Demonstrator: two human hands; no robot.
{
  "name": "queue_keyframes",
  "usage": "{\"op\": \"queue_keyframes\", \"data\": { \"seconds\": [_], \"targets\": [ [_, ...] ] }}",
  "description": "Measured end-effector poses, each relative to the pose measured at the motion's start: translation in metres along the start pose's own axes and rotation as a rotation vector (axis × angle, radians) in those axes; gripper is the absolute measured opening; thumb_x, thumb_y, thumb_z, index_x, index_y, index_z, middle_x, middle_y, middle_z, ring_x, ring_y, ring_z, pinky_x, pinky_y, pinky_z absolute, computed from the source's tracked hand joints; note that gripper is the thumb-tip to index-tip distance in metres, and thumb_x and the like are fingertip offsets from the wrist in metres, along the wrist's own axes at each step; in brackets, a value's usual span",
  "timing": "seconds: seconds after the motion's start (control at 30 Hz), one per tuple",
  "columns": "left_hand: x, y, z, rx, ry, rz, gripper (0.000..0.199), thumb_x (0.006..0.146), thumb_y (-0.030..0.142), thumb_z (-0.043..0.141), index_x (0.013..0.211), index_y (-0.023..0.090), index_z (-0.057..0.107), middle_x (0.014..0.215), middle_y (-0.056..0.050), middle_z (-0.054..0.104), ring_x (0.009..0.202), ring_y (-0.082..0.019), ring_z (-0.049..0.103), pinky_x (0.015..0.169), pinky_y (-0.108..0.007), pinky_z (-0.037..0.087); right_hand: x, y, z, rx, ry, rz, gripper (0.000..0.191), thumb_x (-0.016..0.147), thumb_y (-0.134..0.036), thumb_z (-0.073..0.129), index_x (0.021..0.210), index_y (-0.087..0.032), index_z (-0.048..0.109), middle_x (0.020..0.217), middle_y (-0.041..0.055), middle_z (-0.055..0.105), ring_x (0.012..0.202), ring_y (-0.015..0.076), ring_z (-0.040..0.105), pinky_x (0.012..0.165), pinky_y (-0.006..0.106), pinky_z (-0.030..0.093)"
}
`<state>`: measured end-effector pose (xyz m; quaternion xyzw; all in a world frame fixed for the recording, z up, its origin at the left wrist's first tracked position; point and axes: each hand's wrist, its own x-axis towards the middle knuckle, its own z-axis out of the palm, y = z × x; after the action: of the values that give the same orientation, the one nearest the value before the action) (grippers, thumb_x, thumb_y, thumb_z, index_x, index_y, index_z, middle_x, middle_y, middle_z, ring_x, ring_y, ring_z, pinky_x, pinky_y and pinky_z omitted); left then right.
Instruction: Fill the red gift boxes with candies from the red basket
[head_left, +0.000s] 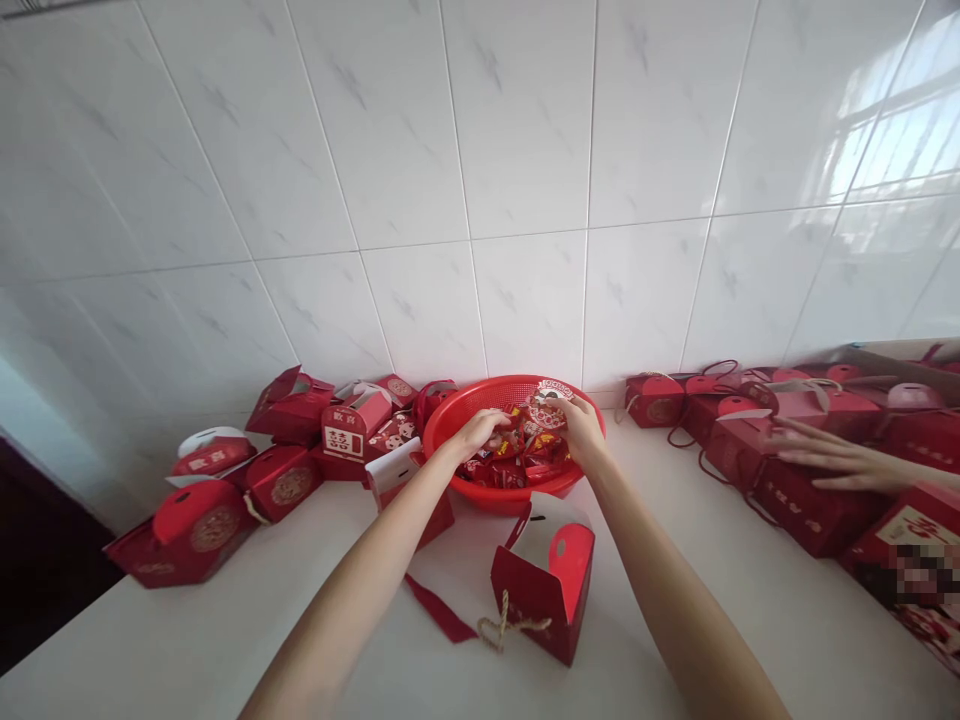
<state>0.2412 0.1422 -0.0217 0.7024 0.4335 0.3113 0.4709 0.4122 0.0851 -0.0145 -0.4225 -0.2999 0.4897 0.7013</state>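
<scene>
Both of my hands reach over a red plastic basket [480, 498] that holds many small wrapped packets [506, 472]. My left hand [484, 432] is over the basket's left part, its fingers bent down at the packets; whether it grips one is hidden. At the right part, my right hand [579, 425] holds a red packet [553, 408] with a white top between thumb and fingers. In front of the basket stands an open red box [544, 575] with a twine handle, its flaps raised. Another box [401, 480] with a raised flap stands partly behind my left forearm.
Several red gift boxes [289, 485] crowd the left side along the tiled wall. More boxes [739, 445] fill the right, where another person's hand [840, 458] reaches over them. A dark red strip [442, 610] lies on the white table [360, 650].
</scene>
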Motion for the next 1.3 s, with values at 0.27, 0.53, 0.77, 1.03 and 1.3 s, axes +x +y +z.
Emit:
{"op": "queue_keyframes", "data": {
  "seconds": [0.27,0.53,0.77,1.03,1.3],
  "targets": [
    [-0.003,0.006,-0.001,0.125,-0.018,-0.065,0.026,0.079,0.021,0.045,0.067,0.016,0.067,0.063,-0.005,0.069,0.055,-0.016,0.058,0.055,-0.026,0.040,0.002,0.002,0.000,-0.016,0.010,0.003,0.012,0.059,-0.023,0.072,0.068,-0.019,0.065,0.070,0.0011,0.072,0.065,0.0173,0.065,0.051,0.024,0.049],
    [-0.012,-0.002,-0.019,0.466,-0.184,-0.214,0.016,0.058,0.014,0.068,0.045,0.019,0.061,0.041,0.002,0.051,0.046,-0.017,0.050,0.055,-0.028,0.037,-0.003,-0.002,0.003,-0.018,-0.009,0.023,0.010,0.059,-0.022,0.070,0.066,-0.020,0.063,0.069,0.0010,0.071,0.067,0.0184,0.066,0.052,0.024,0.050],
    [-0.022,0.001,-0.018,0.498,-0.348,-0.253,0.021,0.045,0.013,0.081,0.046,0.019,0.061,0.043,0.004,0.052,0.047,-0.016,0.050,0.053,-0.027,0.036,-0.002,-0.001,0.002,-0.033,-0.004,0.008,0.012,0.059,-0.023,0.070,0.068,-0.020,0.063,0.070,0.0003,0.071,0.069,0.0184,0.067,0.053,0.024,0.050],
    [-0.025,0.001,-0.018,0.138,-0.115,-0.154,0.037,0.058,0.032,0.081,0.058,0.021,0.045,0.052,0.005,0.055,0.053,-0.015,0.058,0.049,-0.023,0.045,-0.002,-0.002,0.002,-0.034,-0.009,0.019,0.013,0.059,-0.023,0.070,0.068,-0.020,0.062,0.071,0.0004,0.071,0.070,0.0184,0.067,0.054,0.024,0.050],
    [-0.029,0.007,-0.020,-0.327,0.077,-0.069,0.040,0.050,0.031,0.091,0.065,0.016,0.057,0.068,0.002,0.065,0.069,-0.015,0.066,0.064,-0.027,0.057,0.007,0.005,-0.001,-0.091,-0.147,0.098,0.020,0.054,-0.025,0.076,0.067,-0.020,0.061,0.070,0.0006,0.068,0.069,0.0181,0.065,0.053,0.025,0.050]
  ]
}}
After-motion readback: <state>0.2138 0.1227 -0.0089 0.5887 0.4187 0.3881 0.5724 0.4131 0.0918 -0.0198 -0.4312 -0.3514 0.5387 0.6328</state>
